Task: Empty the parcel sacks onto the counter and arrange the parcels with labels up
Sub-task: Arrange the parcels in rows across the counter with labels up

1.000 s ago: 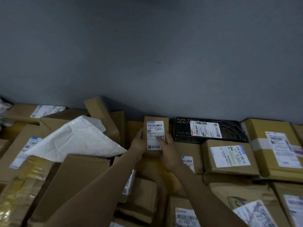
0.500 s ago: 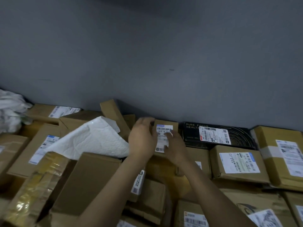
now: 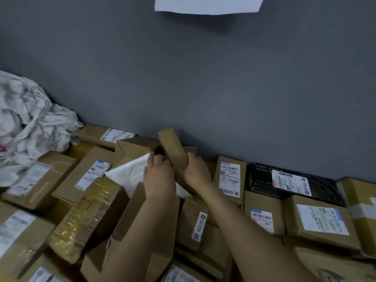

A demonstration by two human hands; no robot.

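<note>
Grey wall [image 3: 203,88] behind; labelled parcels [image 3: 321,220] crowd the surface below. Box [image 3: 173,147], plain brown card, is raised at a tilt over the pile near the wall, no label showing. Judged light, stiff, dry, not slippery; best held by the long edges. Right hand [image 3: 196,171] wraps its fingers round the lower right end. Left hand [image 3: 159,178] curls its fingers on the lower left edge, beside a white mailer [image 3: 128,176].
</note>
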